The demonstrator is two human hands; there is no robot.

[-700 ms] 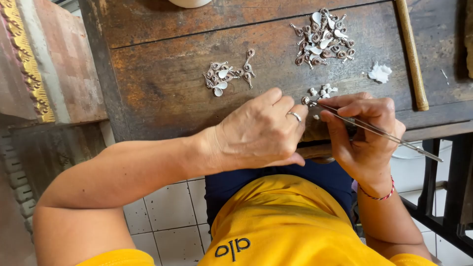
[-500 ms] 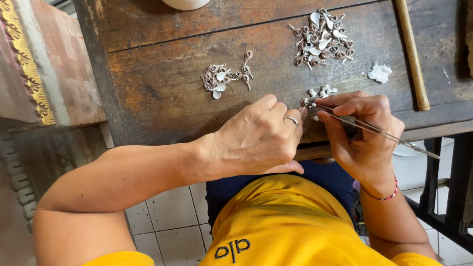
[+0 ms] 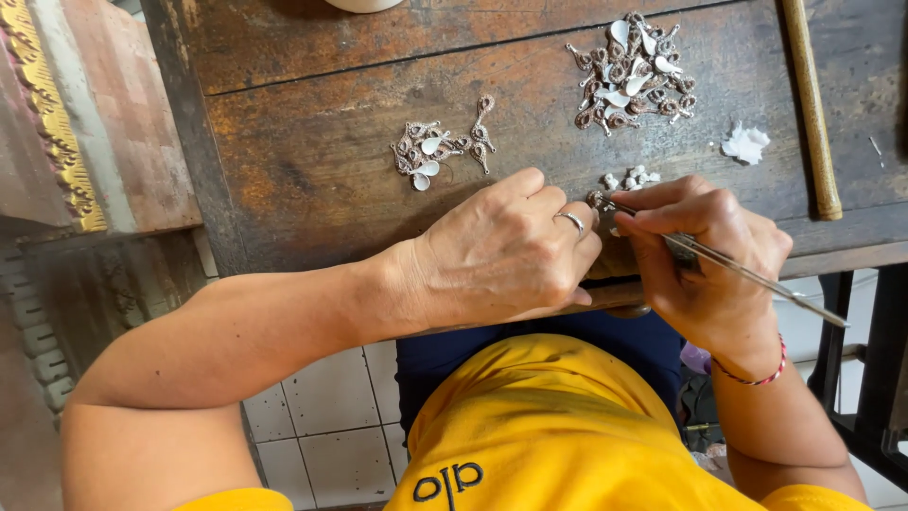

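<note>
A dark, worn wooden workbench [image 3: 312, 180] stands over white floor tiles [image 3: 326, 431] (grubby grout).

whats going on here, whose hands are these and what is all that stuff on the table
This is one picture from a camera worn on a person's head, looking straight down, so you see their own arms and yellow shirt from above. There is no machine; it is bare-handed work at an old wooden table.

The left hand, wearing a ring, is closed near the table's front edge, right beside a small metal piece; whether it grips the piece is hidden. The right hand holds a thin metal tool, like tweezers or a pick, its tip at that small piece.

On the table lie a small cluster of silvery ornaments, a bigger pile, a few tiny pieces, a white scrap and a wooden stick.
</note>
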